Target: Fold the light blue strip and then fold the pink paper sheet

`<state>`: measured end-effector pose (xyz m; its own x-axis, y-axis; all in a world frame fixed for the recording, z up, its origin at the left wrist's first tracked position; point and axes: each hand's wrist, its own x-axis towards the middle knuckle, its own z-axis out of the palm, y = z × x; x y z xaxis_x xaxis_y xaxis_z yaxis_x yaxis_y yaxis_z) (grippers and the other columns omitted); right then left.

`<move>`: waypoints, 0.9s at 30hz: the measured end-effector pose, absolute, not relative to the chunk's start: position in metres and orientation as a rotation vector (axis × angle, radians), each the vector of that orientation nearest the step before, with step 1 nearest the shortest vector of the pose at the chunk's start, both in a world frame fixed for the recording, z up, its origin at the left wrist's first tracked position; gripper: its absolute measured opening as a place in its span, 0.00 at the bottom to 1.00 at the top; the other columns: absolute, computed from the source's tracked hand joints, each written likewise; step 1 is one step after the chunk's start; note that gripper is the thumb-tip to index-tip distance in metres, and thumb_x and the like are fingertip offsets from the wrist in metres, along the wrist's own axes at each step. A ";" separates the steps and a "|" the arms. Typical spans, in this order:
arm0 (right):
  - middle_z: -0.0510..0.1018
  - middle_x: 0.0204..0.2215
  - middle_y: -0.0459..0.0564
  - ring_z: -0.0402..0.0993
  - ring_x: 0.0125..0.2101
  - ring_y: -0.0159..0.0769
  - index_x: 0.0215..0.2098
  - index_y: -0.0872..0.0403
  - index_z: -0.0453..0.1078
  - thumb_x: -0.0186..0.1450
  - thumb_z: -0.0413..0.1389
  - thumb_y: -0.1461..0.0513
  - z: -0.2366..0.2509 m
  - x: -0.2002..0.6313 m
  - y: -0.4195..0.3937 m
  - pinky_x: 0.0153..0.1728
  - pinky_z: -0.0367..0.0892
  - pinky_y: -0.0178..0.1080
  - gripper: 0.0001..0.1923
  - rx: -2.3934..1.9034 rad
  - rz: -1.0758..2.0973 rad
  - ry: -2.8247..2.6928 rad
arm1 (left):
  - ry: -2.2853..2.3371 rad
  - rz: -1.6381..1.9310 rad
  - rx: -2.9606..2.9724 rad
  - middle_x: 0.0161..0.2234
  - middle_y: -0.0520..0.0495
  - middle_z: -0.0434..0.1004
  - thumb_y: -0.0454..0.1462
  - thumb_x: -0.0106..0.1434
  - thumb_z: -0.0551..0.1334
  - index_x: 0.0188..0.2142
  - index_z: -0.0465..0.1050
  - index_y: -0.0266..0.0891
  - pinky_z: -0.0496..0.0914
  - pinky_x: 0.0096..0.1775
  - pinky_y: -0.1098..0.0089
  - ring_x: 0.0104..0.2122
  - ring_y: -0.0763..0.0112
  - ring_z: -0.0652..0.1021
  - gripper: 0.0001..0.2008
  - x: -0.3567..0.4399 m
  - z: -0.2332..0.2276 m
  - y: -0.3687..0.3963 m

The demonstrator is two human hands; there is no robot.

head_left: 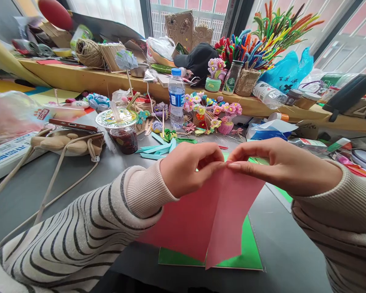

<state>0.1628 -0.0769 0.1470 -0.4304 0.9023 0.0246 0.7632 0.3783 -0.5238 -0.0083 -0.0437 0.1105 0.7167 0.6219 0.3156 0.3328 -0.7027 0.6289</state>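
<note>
A sheet of pink-red paper [189,219] hangs from my fingertips, with a vertical line dividing it into a wider left part and a narrower right part. Whether that line is a fold or a tear I cannot tell. My left hand [195,167] pinches the top edge between thumb and forefinger. Right beside it, my right hand [280,167] pinches the same edge, the two thumb tips almost touching. Below the paper lies a green sheet [251,244] on the grey table. Light-blue paper strips [158,148] lie behind my left hand.
A lidded cup with a dark drink [123,136] stands left, near a phone [73,125] on a beige bag [64,142]. Behind my hands are a water bottle [177,101] and handmade flowers [213,110]. A cluttered shelf [158,87] runs along the window.
</note>
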 end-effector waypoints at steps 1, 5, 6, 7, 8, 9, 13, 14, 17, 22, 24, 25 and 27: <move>0.74 0.23 0.43 0.69 0.26 0.30 0.26 0.52 0.67 0.57 0.49 0.60 0.148 0.162 -0.077 0.25 0.62 0.30 0.07 -1.469 0.639 -2.337 | 0.715 0.674 2.345 0.22 0.52 0.68 0.35 0.55 0.53 0.28 0.66 0.34 0.63 0.25 0.78 0.22 0.79 0.68 0.07 -0.008 0.110 -0.043; 0.74 0.23 0.43 0.68 0.26 0.30 0.26 0.52 0.67 0.57 0.48 0.60 0.151 0.160 -0.078 0.24 0.62 0.30 0.07 -1.499 0.649 -2.364 | 0.699 0.591 2.252 0.23 0.51 0.69 0.36 0.55 0.53 0.28 0.67 0.33 0.63 0.24 0.78 0.23 0.79 0.69 0.08 -0.008 0.112 -0.043; 0.74 0.22 0.43 0.68 0.25 0.30 0.26 0.52 0.67 0.57 0.48 0.60 0.152 0.159 -0.078 0.24 0.62 0.30 0.07 -1.500 0.648 -2.371 | 0.704 0.591 2.240 0.23 0.51 0.69 0.36 0.55 0.53 0.28 0.67 0.33 0.62 0.24 0.78 0.23 0.78 0.69 0.08 -0.008 0.112 -0.043; 0.74 0.22 0.43 0.68 0.25 0.30 0.25 0.52 0.67 0.57 0.48 0.60 0.152 0.159 -0.079 0.24 0.62 0.30 0.08 -1.496 0.645 -2.374 | 0.707 0.594 2.230 0.22 0.52 0.69 0.36 0.55 0.53 0.27 0.67 0.33 0.62 0.24 0.78 0.23 0.78 0.69 0.08 -0.008 0.112 -0.043; 0.73 0.22 0.43 0.68 0.25 0.30 0.25 0.52 0.67 0.57 0.48 0.60 0.152 0.159 -0.079 0.24 0.62 0.30 0.08 -1.489 0.642 -2.372 | 0.708 0.598 2.221 0.22 0.52 0.69 0.36 0.55 0.53 0.27 0.68 0.33 0.62 0.24 0.78 0.23 0.79 0.69 0.08 -0.008 0.112 -0.043; 0.73 0.22 0.43 0.68 0.25 0.30 0.25 0.52 0.67 0.57 0.48 0.60 0.152 0.160 -0.078 0.24 0.62 0.30 0.08 -1.481 0.640 -2.371 | 0.709 0.602 2.214 0.22 0.52 0.69 0.36 0.55 0.53 0.26 0.68 0.33 0.62 0.24 0.78 0.23 0.79 0.69 0.08 -0.007 0.113 -0.044; 0.73 0.22 0.43 0.68 0.24 0.30 0.25 0.52 0.67 0.57 0.48 0.59 0.151 0.160 -0.077 0.24 0.62 0.30 0.09 -1.473 0.649 -2.371 | 0.726 0.624 2.205 0.22 0.52 0.68 0.35 0.54 0.53 0.26 0.67 0.33 0.62 0.24 0.78 0.22 0.79 0.68 0.08 -0.007 0.112 -0.045; 0.73 0.22 0.43 0.68 0.24 0.30 0.25 0.52 0.68 0.57 0.48 0.59 0.151 0.160 -0.076 0.24 0.62 0.30 0.09 -1.478 0.652 -2.374 | 0.731 0.632 2.209 0.21 0.52 0.68 0.35 0.54 0.53 0.26 0.67 0.33 0.62 0.24 0.78 0.22 0.79 0.68 0.08 -0.007 0.111 -0.045; 0.74 0.22 0.43 0.68 0.25 0.30 0.25 0.52 0.68 0.57 0.48 0.59 0.152 0.159 -0.075 0.23 0.62 0.30 0.09 -1.495 0.653 -2.372 | 0.742 0.659 2.225 0.21 0.52 0.67 0.35 0.54 0.53 0.25 0.67 0.33 0.62 0.24 0.78 0.22 0.79 0.67 0.07 -0.007 0.110 -0.045; 0.74 0.24 0.43 0.68 0.26 0.31 0.26 0.52 0.68 0.57 0.48 0.59 0.153 0.158 -0.076 0.24 0.62 0.31 0.09 -1.494 0.647 -2.369 | 0.732 0.697 2.243 0.21 0.53 0.66 0.34 0.54 0.52 0.25 0.66 0.34 0.61 0.24 0.78 0.21 0.80 0.67 0.07 -0.007 0.109 -0.045; 0.74 0.24 0.43 0.69 0.26 0.31 0.26 0.51 0.68 0.57 0.48 0.58 0.153 0.158 -0.076 0.25 0.62 0.31 0.09 -1.491 0.630 -2.365 | 0.720 0.701 2.252 0.21 0.53 0.66 0.34 0.54 0.52 0.25 0.65 0.34 0.61 0.24 0.78 0.21 0.80 0.66 0.06 -0.007 0.109 -0.045; 0.74 0.24 0.44 0.69 0.26 0.32 0.26 0.51 0.68 0.57 0.48 0.57 0.152 0.159 -0.076 0.25 0.62 0.32 0.10 -1.493 0.624 -2.366 | 0.716 0.703 2.258 0.21 0.53 0.66 0.34 0.54 0.52 0.25 0.65 0.34 0.61 0.24 0.78 0.21 0.80 0.66 0.06 -0.007 0.109 -0.045; 0.74 0.24 0.44 0.69 0.26 0.32 0.26 0.51 0.68 0.57 0.48 0.56 0.152 0.159 -0.076 0.25 0.62 0.32 0.10 -1.496 0.619 -2.370 | 0.710 0.701 2.270 0.21 0.53 0.66 0.34 0.54 0.52 0.25 0.65 0.34 0.61 0.24 0.78 0.21 0.80 0.66 0.06 -0.007 0.109 -0.045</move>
